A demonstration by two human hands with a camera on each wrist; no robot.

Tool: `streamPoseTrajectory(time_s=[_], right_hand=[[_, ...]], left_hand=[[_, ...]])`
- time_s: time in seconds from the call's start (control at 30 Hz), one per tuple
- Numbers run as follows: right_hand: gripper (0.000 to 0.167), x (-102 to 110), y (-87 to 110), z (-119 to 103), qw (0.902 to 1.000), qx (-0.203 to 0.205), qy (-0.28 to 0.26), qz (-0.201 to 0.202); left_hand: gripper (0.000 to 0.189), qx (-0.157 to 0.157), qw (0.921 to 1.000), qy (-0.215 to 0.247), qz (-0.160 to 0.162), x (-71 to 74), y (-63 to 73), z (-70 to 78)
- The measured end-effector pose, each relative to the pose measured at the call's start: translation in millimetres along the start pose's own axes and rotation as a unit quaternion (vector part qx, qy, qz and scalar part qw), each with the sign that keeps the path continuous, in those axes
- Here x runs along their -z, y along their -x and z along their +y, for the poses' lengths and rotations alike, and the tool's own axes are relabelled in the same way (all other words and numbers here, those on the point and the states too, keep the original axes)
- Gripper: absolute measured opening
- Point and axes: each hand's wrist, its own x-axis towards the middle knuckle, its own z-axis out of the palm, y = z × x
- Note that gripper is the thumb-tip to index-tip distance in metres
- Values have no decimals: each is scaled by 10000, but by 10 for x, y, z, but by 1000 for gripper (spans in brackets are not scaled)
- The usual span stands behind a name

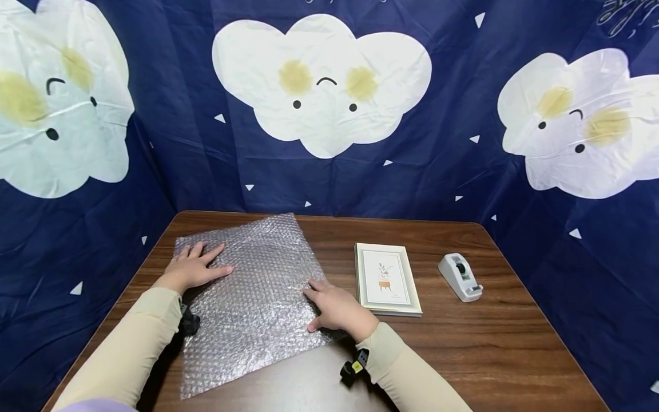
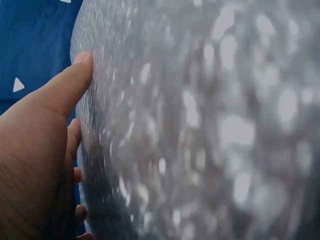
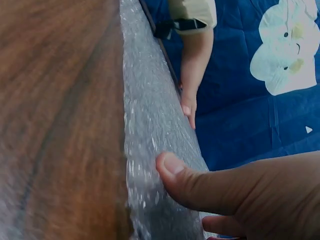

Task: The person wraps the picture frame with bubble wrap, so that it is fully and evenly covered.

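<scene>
A sheet of clear bubble wrap (image 1: 257,286) lies spread at a slant over the left half of the table. My left hand (image 1: 193,269) rests on its upper left part with fingers spread. In the left wrist view the thumb (image 2: 77,82) and fingertips touch the bubbly surface. Over at the sheet's right edge, my right hand (image 1: 334,306) lies on it with the fingers stretched out and slightly bent. The right wrist view shows that thumb (image 3: 182,182) on the wrap near its edge. Neither hand grips anything.
To the right of the sheet lies a boxed or framed picture (image 1: 386,280) with a potted plant printed on it. A white tape dispenser (image 1: 460,277) stands farther right on the brown wooden table (image 1: 515,355). Blue cloth (image 1: 329,183) with clouds surrounds the table's back and sides.
</scene>
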Motion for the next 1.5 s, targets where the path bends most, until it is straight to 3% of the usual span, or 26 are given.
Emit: streamPoseTrajectory(time_s=[0.27,0.5,0.9,1.23,1.5], right_hand=[[83,36,-63,58,9998,2,-128,-164],[76,54,-119,100,9999,-24,135,-8],[67,54,-182,189,9994,-327,116,-67],[65,55,-228,247,9987,-480,20,-141],[69,47,-249,359,9987,-380,-325,-27]], left_hand=[[102,110,9999,94,60,-24,165,-91],[102,198,9996,-74,163,-66,270,-177],[104,257,9995,-100,145,-149,440,-279],[104,345,9994,13,57,-128,585,-223],[105,478,9988,53,51,-115,702,-147]])
